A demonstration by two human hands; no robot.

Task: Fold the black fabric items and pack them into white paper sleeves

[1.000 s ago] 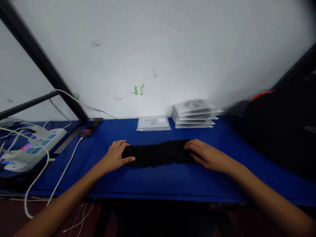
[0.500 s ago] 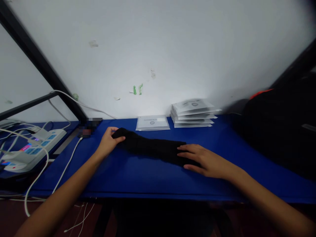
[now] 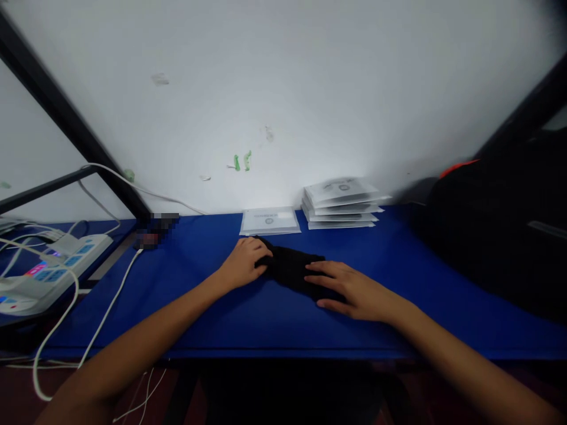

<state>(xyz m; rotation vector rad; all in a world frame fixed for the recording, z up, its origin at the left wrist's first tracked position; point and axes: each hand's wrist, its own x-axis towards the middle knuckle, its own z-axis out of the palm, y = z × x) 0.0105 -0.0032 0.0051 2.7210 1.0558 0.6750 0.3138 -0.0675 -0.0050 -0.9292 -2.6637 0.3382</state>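
A black cloth (image 3: pixel 292 270) lies on the blue table (image 3: pixel 266 321), bunched between my two hands. Its left end is gripped by my left hand (image 3: pixel 245 261), with the thumb below and the fingers curled over the top. My right hand (image 3: pixel 348 289) rests on the right end, fingers spread and pressing lightly on the fabric. Just behind the cloth is a flat white packet (image 3: pixel 270 221). To the right of that packet stands a stack of similar packets (image 3: pixel 343 203).
A white power strip (image 3: pixel 55 271) with tangled cables is at the left, beside a black frame bar (image 3: pixel 66 112). A blurred-out dark object (image 3: pixel 155 230) sits at the table's back left. A large black bag (image 3: pixel 500 230) fills the right side.
My left hand has moved right with its end of the cloth, which now spans a shorter length. My right hand stays on the other end. The view has shifted slightly.
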